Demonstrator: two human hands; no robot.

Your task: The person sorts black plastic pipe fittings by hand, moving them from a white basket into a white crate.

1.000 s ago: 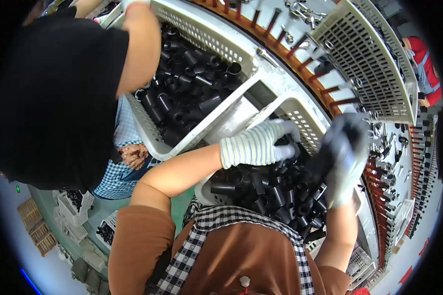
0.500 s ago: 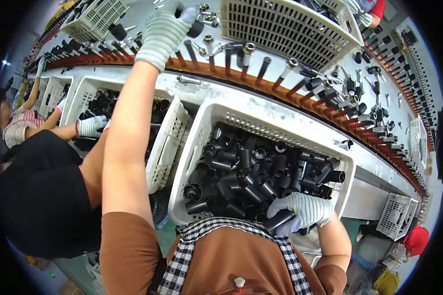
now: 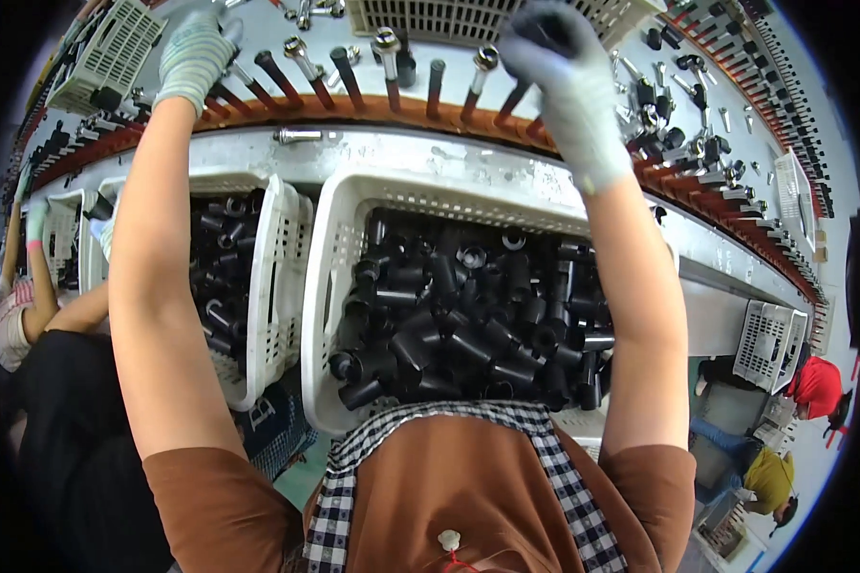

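My left hand (image 3: 197,63), in a striped knit glove, reaches past the row of upright rods near the top edge. Its fingers are curled in, and what they hold is hidden. In my gloved right hand (image 3: 575,95), blurred by motion, a short black tube (image 3: 547,31) is gripped above the rods, close to a metal-topped rod (image 3: 478,81). Below my arms a white crate (image 3: 323,286) holds many loose black tubes (image 3: 468,349).
A brown rail (image 3: 373,109) lined with upright rods curves across the bench. Beyond it stand white crates (image 3: 115,48) and loose metal fittings (image 3: 659,105). To the left, a second tube crate (image 3: 263,334) sits beside a co-worker in dark clothing (image 3: 67,430). More people are at the right.
My right hand has risen from the crate to above the rods, carrying a black tube. My left hand has moved left along the rail. The co-worker at left has shifted away.
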